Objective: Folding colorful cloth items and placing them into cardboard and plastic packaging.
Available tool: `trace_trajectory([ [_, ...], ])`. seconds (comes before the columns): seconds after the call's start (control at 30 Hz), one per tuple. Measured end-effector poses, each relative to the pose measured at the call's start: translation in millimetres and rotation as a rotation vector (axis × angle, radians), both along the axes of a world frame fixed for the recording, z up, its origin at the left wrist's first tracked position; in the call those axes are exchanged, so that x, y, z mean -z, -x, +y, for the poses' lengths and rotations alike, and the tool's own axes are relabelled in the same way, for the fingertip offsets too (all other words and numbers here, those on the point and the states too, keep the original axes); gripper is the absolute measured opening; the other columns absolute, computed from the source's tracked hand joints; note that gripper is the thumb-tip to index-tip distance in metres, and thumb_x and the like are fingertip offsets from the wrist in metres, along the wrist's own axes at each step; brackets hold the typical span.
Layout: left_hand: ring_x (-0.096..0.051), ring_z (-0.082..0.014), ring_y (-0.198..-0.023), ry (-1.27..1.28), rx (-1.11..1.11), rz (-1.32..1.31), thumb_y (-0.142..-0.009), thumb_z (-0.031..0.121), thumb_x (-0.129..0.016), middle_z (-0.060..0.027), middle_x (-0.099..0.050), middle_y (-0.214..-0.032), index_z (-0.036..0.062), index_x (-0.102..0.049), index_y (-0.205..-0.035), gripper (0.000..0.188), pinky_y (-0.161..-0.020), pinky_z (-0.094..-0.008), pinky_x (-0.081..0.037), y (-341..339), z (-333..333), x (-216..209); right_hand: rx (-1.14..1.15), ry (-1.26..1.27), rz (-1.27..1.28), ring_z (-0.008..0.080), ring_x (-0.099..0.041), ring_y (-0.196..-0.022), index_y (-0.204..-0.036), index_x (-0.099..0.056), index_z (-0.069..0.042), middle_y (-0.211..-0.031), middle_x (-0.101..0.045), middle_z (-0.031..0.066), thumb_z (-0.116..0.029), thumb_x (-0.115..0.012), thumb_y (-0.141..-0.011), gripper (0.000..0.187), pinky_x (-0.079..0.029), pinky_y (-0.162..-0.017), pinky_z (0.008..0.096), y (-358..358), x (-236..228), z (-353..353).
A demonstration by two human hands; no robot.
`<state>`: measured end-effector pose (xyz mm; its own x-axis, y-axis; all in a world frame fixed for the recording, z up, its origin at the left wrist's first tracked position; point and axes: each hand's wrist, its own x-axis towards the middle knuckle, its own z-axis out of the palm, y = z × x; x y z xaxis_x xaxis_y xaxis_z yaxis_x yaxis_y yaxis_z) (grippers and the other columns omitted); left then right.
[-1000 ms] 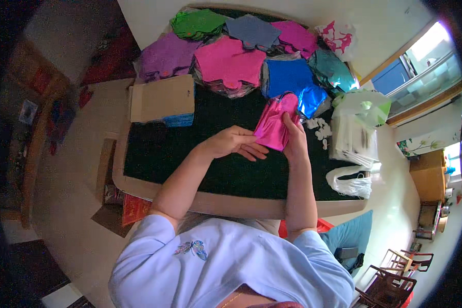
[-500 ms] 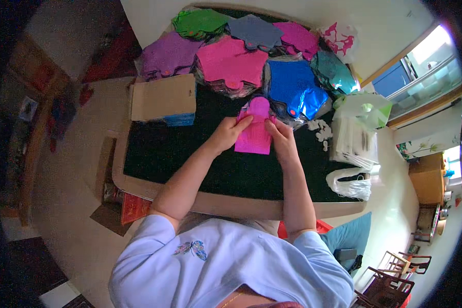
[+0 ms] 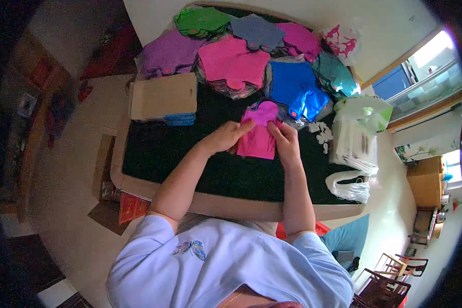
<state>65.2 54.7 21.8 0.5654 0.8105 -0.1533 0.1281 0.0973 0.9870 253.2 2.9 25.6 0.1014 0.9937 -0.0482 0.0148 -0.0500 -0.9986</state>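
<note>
The pink fabric piece (image 3: 260, 132) lies flat on the dark tabletop (image 3: 190, 154), just in front of the blue stack, and both hands rest on it: the left hand (image 3: 227, 137) presses its left edge with fingers stretched nearly flat, the right hand (image 3: 286, 141) pins the right edge, fingers closed down on the cloth rather than wrapped around it. It looks thin, soft and very light (it drapes with no stiffness of its own), so it would likely slide or crumple if pushed; pinching it at two corners or along the top hem seems the surest hold. Behind it sit fanned stacks of similar pieces in clear glossy wrap: purple (image 3: 169, 51), green (image 3: 203, 20), grey (image 3: 256, 31), magenta (image 3: 299, 38), pink (image 3: 233, 64), blue (image 3: 295, 92) and teal (image 3: 334, 72). A flat brown cardboard sheet (image 3: 163, 96) covers a blue pile at left; white plastic bags (image 3: 355, 146) lie at right, small white bits (image 3: 321, 134) beside them.
</note>
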Motion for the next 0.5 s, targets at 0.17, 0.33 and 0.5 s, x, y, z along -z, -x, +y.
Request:
trace_trajectory([
  [0.17, -0.05, -0.0116, -0.036, 0.337, 0.298, 0.016, -0.088, 0.044, -0.048, -0.0089, -0.063, -0.061, 0.0044, -0.062, -0.078, 0.043, -0.033, -0.023, -0.038, -0.5, -10.7, -16.8, 0.077, -0.074, 0.055, 0.0052, -0.052, -0.073, -0.089, -0.062, 0.001, -0.081, -0.061, -0.0023, -0.015, -0.056, -0.087, 0.017, -0.042, -0.066, 0.0213, -0.6, 1.9, 0.3],
  [0.33, -0.05, -0.0101, -0.038, 0.316, 0.325, -0.042, -0.088, 0.039, -0.05, -0.009, -0.063, -0.061, 0.0041, -0.062, -0.076, 0.039, -0.032, -0.0226, -0.036, 4.7, -7.1, -9.1, 0.07, -0.06, 0.1, 0.0054, -0.052, -0.074, -0.09, -0.062, 0.0, -0.082, -0.061, -0.0022, -0.016, -0.057, -0.087, 0.017, -0.042, -0.066, 0.0214, 0.1, 3.9, 2.3],
  [0.5, -0.051, -0.0099, -0.04, 0.305, 0.351, -0.084, -0.088, 0.033, -0.053, -0.0094, -0.063, -0.062, 0.0041, -0.062, -0.074, 0.033, -0.035, -0.0229, -0.038, 2.1, -7.2, -7.6, 0.052, -0.054, 0.203, 0.0068, -0.054, -0.075, -0.092, -0.062, -0.001, -0.084, -0.062, -0.0006, -0.016, -0.058, -0.086, 0.017, -0.043, -0.067, 0.0231, -0.3, 2.4, 3.3],
])
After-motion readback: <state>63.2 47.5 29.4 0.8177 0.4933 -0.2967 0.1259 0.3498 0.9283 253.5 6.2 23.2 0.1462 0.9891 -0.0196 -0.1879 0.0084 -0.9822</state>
